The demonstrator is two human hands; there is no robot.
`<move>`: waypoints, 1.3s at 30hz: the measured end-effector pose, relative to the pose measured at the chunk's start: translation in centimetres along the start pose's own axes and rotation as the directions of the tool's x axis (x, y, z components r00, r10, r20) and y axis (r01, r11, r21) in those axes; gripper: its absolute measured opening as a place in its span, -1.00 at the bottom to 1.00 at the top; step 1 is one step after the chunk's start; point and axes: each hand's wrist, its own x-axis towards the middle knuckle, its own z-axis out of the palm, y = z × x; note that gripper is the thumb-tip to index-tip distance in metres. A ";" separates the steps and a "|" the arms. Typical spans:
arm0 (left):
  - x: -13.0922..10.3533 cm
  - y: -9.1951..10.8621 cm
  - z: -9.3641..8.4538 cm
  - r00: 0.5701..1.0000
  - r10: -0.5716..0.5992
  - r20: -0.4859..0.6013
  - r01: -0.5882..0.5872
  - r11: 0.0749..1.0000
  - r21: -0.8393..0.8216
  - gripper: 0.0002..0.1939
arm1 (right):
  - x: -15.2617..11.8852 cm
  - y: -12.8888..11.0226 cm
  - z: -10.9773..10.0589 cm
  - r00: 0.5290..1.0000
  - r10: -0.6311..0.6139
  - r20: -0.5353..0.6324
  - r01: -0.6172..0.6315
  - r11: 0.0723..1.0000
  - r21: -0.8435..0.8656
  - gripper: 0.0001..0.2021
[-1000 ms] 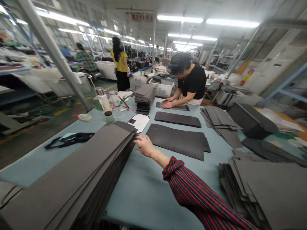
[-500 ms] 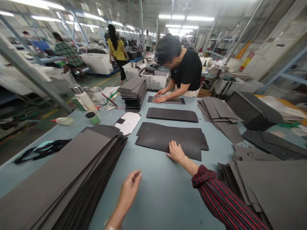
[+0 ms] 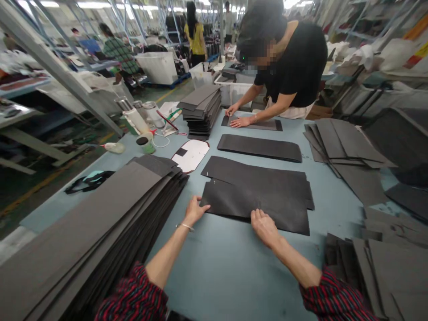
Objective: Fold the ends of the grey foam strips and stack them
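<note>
A dark rectangular sheet [image 3: 257, 205] lies in front of me, partly overlapping another dark sheet [image 3: 254, 169] behind it. At its left end, my left hand [image 3: 194, 210] pinches the near corner between thumb and fingers. My right hand [image 3: 265, 227] grips the near edge around the middle, its fingers curled over the top. The sheet's near edge looks slightly raised off the blue-green table [image 3: 230, 258]. Farther back lies a narrower dark strip pile [image 3: 259, 148], apart from both hands.
A tall stack of long grey sheets [image 3: 110, 214] stands at left, more grey sheets [image 3: 397, 267] at right. Across the table, a co-worker [image 3: 294, 67] presses a strip [image 3: 267, 124]. A white panel [image 3: 192, 156], a green jar [image 3: 146, 145] and another stack [image 3: 202, 109] sit between.
My left hand has come forward from over the bare table onto the sheet's left corner. The top sheet has shifted toward me, with my right hand on its near edge.
</note>
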 end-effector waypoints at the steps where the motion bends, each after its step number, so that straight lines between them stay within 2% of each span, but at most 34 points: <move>1: -2.6 -1.8 -0.2 0.999 -0.024 0.044 0.024 1.000 -0.006 -0.55 | -2.6 -0.7 0.5 0.999 -0.054 -0.001 0.054 0.999 -0.002 -0.61; 4: -11.7 -7.3 -1.2 0.980 -0.108 0.168 0.114 0.993 -0.030 -0.71 | -10.9 -3.7 1.5 0.974 -0.219 -0.059 0.222 0.974 0.042 -0.62; 6: -17.1 -10.0 -2.2 0.963 -0.161 0.218 0.169 0.985 -0.021 -0.72 | -15.0 -5.8 1.0 0.959 -0.280 -0.044 0.283 0.943 0.175 -0.75; 8: -20.7 -11.2 -3.2 0.975 -0.162 0.154 0.156 0.986 0.053 -0.66 | -16.8 -7.5 -0.1 0.954 -0.298 0.019 0.275 0.901 0.336 -0.90; 9: -21.5 -11.2 -3.6 0.987 -0.133 0.087 0.124 0.986 0.109 -0.59 | -16.7 -8.2 -0.8 0.956 -0.292 0.041 0.253 0.883 0.395 -0.89; 10: -21.8 -10.9 -3.8 0.997 -0.081 0.018 0.077 0.984 0.161 -0.53 | -16.1 -8.9 -1.3 0.961 -0.274 0.043 0.230 0.872 0.433 -0.87; 12: -20.8 -9.7 -3.8 0.996 0.058 -0.064 -0.043 0.976 0.215 -0.50 | -13.7 -10.4 -2.0 0.975 -0.223 -0.009 0.201 0.859 0.471 -0.83; 14: -19.0 -8.2 -3.3 0.984 0.168 -0.066 -0.151 0.966 0.212 -0.57 | -10.9 -12.2 -2.3 0.977 -0.195 -0.084 0.211 0.839 0.502 -0.72; 16: -17.3 -7.1 -2.6 0.972 0.230 -0.045 -0.217 0.955 0.200 -0.65 | -8.4 -14.1 -2.1 0.973 -0.195 -0.123 0.230 0.817 0.528 -0.65; 19: -15.9 -6.3 -1.5 0.971 0.236 -0.026 -0.228 0.957 0.177 -0.81 | -6.5 -16.4 -1.4 0.975 -0.190 -0.110 0.220 0.826 0.519 -0.61; 23: -15.2 -6.3 -0.8 0.975 0.223 -0.014 -0.219 0.965 0.143 -0.92 | -6.4 -17.5 -0.6 0.984 -0.147 -0.104 0.179 0.861 0.476 -0.61; 26: -14.4 -6.3 -1.1 0.975 0.220 -0.006 -0.218 0.968 0.126 -0.89 | -6.8 -17.7 -0.3 0.986 -0.125 -0.110 0.163 0.864 0.477 -0.61; 28: -14.5 -6.4 -2.1 0.982 0.183 -0.042 -0.177 0.977 0.123 -0.84 | -6.9 -17.8 -0.3 0.988 -0.108 -0.109 0.148 0.861 0.487 -0.62; 30: -15.7 -7.0 -4.0 0.987 0.128 -0.102 -0.114 0.985 0.128 -0.80 | -7.0 -17.8 -0.3 0.989 -0.089 -0.118 0.137 0.854 0.502 -0.62; 32: -18.6 -8.5 -6.3 0.993 0.061 -0.097 -0.047 0.988 0.145 -0.77 | -7.2 -17.9 -0.1 0.990 -0.071 -0.124 0.126 0.846 0.519 -0.62; 33: -20.6 -9.5 -7.4 0.998 0.023 -0.053 -0.015 0.987 0.162 -0.76 | -7.2 -18.0 0.1 0.991 -0.063 -0.121 0.118 0.841 0.529 -0.62; 34: -22.9 -10.7 -8.5 0.997 -0.052 0.063 0.038 0.978 0.207 -0.73 | -7.3 -18.1 0.3 0.992 -0.051 -0.113 0.105 0.836 0.538 -0.62; 36: -27.7 -13.4 -10.1 0.931 -0.231 0.282 0.126 0.930 0.346 -0.63 | -7.2 -18.7 0.6 0.996 -0.022 -0.085 0.065 0.830 0.553 -0.62; 37: -29.9 -14.9 -10.6 0.903 -0.289 0.317 0.140 0.897 0.418 -0.61 | -7.0 -19.2 0.7 0.998 -0.009 -0.068 0.045 0.829 0.557 -0.62; 38: -31.7 -16.4 -10.9 0.899 -0.290 0.329 0.116 0.881 0.459 -0.63 | -6.8 -19.8 0.6 0.999 0.002 -0.051 0.026 0.830 0.556 -0.62; 39: -33.1 -17.8 -11.0 0.914 -0.241 0.327 0.065 0.882 0.467 -0.68 | -6.5 -20.6 0.3 0.999 0.011 -0.036 0.011 0.834 0.552 -0.62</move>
